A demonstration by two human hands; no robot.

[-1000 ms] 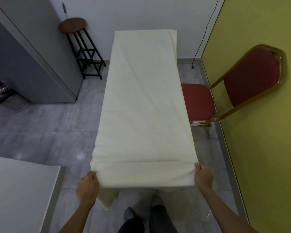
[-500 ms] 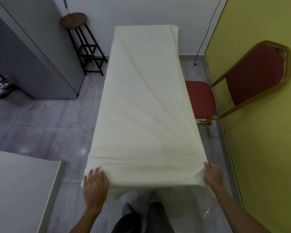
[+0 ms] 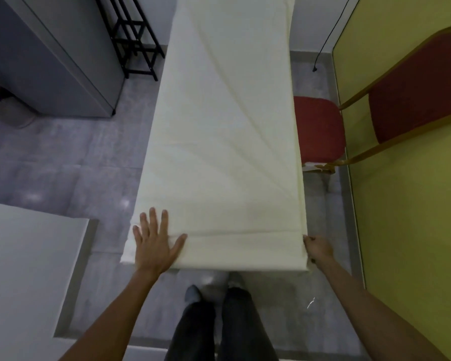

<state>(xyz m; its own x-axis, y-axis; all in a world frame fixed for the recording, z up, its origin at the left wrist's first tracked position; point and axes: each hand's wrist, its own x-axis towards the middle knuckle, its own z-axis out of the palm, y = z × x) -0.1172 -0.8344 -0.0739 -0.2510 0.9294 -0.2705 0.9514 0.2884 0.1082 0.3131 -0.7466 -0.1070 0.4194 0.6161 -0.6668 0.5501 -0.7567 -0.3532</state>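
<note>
Head camera looks down on the left hand, which lies flat with fingers straight and spread wide, palm pressing on the near left corner of the cream cloth. The thumb points toward the cloth's middle, along a fold that runs across its near end. The right hand is at the cloth's near right corner, fingers curled round the edge and gripping the fabric where it turns down.

The cloth itself is spread over a long narrow surface that stretches away from the person, with diagonal creases fanning out from its near right corner; its near edge hangs down in front of the person's dark trouser legs.

A red chair with a gold frame stands just beside the cloth's right edge, and a yellow wall rises beyond it. Left of the cloth's far end stands a black metal frame, with a grey cabinet further left. A white surface lies to the left of the cloth's near end, apart from it.
</note>
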